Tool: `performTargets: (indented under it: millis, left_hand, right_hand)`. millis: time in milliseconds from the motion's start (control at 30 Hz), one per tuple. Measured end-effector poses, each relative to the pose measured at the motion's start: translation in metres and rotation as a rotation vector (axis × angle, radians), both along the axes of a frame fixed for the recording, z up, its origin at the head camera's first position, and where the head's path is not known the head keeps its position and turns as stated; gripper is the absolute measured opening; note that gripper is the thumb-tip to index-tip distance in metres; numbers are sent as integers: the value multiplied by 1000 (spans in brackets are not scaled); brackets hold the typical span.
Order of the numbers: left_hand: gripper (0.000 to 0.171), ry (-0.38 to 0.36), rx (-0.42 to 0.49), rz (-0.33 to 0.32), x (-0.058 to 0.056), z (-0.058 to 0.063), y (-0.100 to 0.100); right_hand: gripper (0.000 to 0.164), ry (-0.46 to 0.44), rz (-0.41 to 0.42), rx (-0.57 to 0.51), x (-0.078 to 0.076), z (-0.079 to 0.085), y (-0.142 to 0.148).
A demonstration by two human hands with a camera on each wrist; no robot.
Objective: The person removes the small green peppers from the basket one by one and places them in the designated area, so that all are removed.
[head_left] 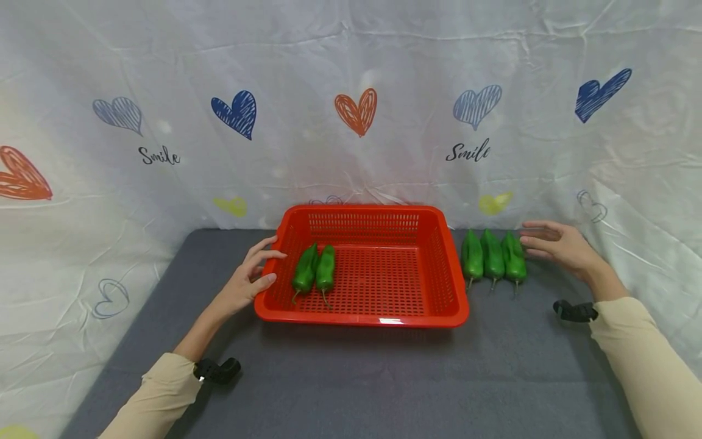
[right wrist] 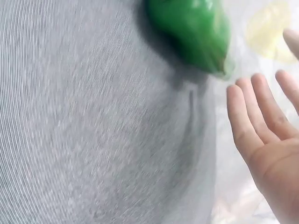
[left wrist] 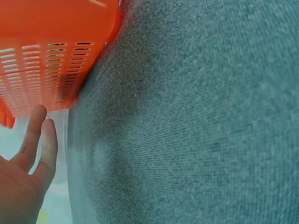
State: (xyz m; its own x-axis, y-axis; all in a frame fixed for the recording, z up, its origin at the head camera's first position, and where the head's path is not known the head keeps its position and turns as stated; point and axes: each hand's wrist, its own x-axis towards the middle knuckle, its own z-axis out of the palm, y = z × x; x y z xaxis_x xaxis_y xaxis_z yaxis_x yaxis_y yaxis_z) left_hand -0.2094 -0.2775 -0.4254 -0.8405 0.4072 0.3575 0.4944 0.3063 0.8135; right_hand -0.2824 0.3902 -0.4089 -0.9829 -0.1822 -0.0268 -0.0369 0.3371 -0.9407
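A red plastic basket [head_left: 378,280] sits on the grey table with two green peppers inside, a left one [head_left: 304,269] and a right one [head_left: 326,268]. My left hand [head_left: 249,277] touches the basket's left rim, its fingers extended; in the left wrist view two straight fingers [left wrist: 46,149] show beside the slotted wall. To the right of the basket, three more green peppers [head_left: 493,255] lie side by side, stems toward me. My right hand [head_left: 562,247] is beside the rightmost of these, fingers spread, holding nothing. One green pepper [right wrist: 191,32] appears near its fingers in the right wrist view.
The grey cloth-covered table [head_left: 356,378] spreads in front of the basket. Behind it hangs a white curtain [head_left: 296,152] printed with hearts and "Smile". Black bands [head_left: 574,311] are worn on both wrists.
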Motion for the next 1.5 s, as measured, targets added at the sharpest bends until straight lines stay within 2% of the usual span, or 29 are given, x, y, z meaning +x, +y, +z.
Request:
performTargets:
  millis: [167,300,733,1000,1300,1500]
  left_hand:
    - [37,-15,15,-10,1,0,0]
    - [37,-6,13,-10,1,-1,0]
    - [36,-20,11,-7,1,1,1]
    - [36,-12,-16,7,1,2,1]
    - [35,-8,-14,10,2,4,2]
    - [36,-17,-3,3,1,2,2]
  right_hand:
    - [31,68,-5,-169,3,5,-9]
    - [23,89,-9,-246,5,13,-20]
    - [20,106,1,-237,9,37,-61]
    - [36,69,3,-133,4,47,-80]
    - [37,42,39,-175,-2,59,-102]
    - [46,48,69,-149,-7,69,-119]
